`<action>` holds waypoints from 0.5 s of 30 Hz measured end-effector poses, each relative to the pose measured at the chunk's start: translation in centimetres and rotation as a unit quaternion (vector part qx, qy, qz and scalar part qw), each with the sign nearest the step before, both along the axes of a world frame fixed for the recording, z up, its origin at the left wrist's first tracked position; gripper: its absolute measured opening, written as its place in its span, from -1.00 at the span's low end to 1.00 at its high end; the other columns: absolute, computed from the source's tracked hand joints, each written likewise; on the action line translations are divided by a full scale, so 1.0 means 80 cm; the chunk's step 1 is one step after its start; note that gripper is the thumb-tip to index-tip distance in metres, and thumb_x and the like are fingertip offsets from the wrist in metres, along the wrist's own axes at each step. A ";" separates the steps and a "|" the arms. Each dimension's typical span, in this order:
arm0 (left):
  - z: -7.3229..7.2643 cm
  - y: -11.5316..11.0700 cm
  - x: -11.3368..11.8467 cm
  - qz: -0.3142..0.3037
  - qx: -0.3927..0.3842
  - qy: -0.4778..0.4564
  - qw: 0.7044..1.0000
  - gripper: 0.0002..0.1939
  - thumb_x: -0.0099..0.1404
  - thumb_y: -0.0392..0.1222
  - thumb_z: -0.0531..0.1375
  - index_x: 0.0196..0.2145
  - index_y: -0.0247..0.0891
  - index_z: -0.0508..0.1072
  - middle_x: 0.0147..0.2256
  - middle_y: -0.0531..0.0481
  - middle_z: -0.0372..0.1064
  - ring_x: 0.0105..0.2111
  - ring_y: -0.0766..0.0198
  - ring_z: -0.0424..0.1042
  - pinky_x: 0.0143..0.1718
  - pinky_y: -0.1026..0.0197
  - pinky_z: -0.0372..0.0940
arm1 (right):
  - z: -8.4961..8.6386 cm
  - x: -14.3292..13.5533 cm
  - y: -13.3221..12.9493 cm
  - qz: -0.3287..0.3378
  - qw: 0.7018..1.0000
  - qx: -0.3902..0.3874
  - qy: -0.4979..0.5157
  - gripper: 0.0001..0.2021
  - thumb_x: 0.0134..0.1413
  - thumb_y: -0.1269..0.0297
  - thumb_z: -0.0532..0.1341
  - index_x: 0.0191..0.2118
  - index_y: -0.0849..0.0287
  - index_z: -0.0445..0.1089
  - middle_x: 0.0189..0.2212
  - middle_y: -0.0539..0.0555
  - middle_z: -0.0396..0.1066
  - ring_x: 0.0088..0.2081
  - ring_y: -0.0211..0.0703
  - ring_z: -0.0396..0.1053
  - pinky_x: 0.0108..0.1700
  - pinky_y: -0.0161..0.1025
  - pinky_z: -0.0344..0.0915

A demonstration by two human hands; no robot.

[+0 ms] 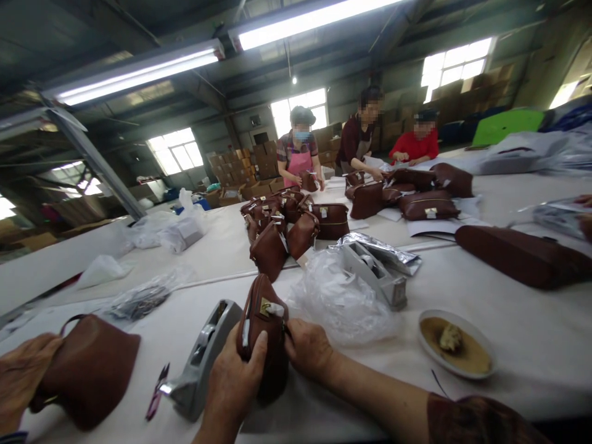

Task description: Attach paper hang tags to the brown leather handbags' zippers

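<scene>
Brown pouch [274,373] beside the tape dispenser [197,370], fingers of the left hand [234,385] and right hand [309,350] clamped on its sides; white wrapping [276,309] is on, zip closure seems uncertain.

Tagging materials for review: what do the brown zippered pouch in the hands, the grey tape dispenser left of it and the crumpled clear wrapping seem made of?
Brown zippered pouch: leather or imitation, smooth with soft sheen.
Grey tape dispenser: probably hard plastic, evenly coloured, slightly glossy.
Crumpled clear wrapping: thin plastic film, transparent with bright creases.

Brown bag [264,336], zip top, upright, prob. tilted
</scene>
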State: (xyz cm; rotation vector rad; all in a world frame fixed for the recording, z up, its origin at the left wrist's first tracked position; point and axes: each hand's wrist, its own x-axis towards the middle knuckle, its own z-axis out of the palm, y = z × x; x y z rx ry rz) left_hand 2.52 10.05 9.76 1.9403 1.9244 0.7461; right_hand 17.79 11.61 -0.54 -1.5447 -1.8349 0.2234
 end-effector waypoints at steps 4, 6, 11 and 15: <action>0.001 0.000 0.008 0.003 -0.018 -0.004 1.000 -0.41 0.28 0.20 0.04 0.14 -0.20 0.29 -0.03 -0.18 0.48 0.01 -0.06 0.44 0.01 -0.03 0.31 | 0.002 0.007 -0.002 0.015 1.000 0.023 0.002 -0.88 0.14 0.43 0.12 -0.28 0.21 0.41 -0.35 0.12 0.47 -0.33 -0.14 0.41 -0.27 -0.28 0.26; 0.000 -0.001 0.011 0.008 -0.016 -0.007 1.000 -0.42 0.28 0.20 0.04 0.12 -0.21 0.31 -0.06 -0.19 0.48 -0.01 -0.08 0.45 0.00 -0.04 0.32 | 0.003 0.013 -0.002 0.027 0.998 0.040 0.041 -0.86 0.14 0.44 0.11 -0.32 0.20 0.43 -0.35 0.11 0.45 -0.32 -0.15 0.40 -0.24 -0.28 0.28; -0.001 -0.003 0.015 0.022 0.013 -0.018 1.000 -0.45 0.26 0.18 0.08 0.08 -0.18 0.35 -0.11 -0.18 0.50 -0.05 -0.09 0.47 -0.05 -0.05 0.35 | 0.007 0.024 -0.004 0.048 0.987 0.012 0.155 -0.82 0.13 0.47 0.11 -0.38 0.17 0.44 -0.42 0.04 0.46 -0.33 -0.18 0.41 -0.23 -0.29 0.30; -0.003 -0.001 0.015 0.029 0.006 -0.016 0.999 -0.47 0.26 0.18 0.08 0.05 -0.19 0.37 -0.13 -0.18 0.51 -0.08 -0.08 0.49 -0.08 -0.03 0.36 | 0.017 0.023 -0.023 0.089 0.990 0.045 0.095 -0.81 0.17 0.43 0.08 -0.37 0.17 0.42 -0.39 0.09 0.44 -0.34 -0.15 0.40 -0.24 -0.28 0.31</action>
